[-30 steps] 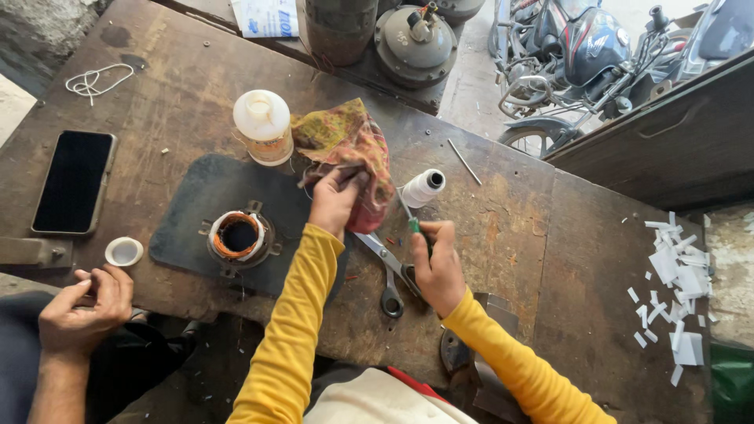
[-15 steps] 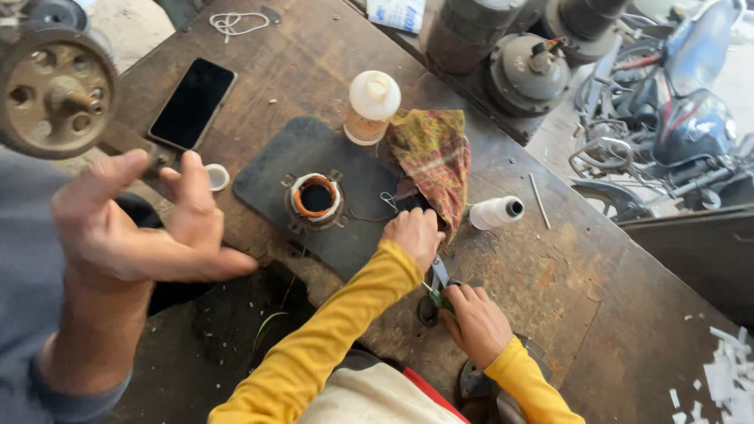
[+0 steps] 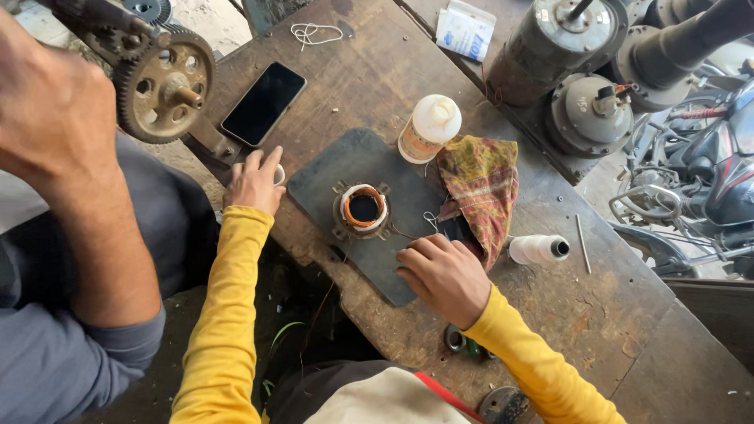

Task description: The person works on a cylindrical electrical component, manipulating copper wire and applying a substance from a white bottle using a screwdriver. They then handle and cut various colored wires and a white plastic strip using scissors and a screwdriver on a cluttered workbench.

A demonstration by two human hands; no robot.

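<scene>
One camera only, worn on my head. It looks steeply down over my chest and both yellow sleeves onto the worn wooden surface [image 3: 377, 86], which runs diagonally across the frame from upper left to lower right. The view is close: my left hand [image 3: 253, 183] and right hand [image 3: 444, 275] sit near frame centre, with the dark mat [image 3: 330, 177] between them. My lap fills the bottom edge. The top edge reaches the far side of the surface, where grey motor housings [image 3: 550, 47] stand. The right margin takes in part of a parked motorcycle [image 3: 707, 188]. Another person's forearm [image 3: 94, 212] crowds the left foreground, very near the lens. With a single view, no overlap applies.
</scene>
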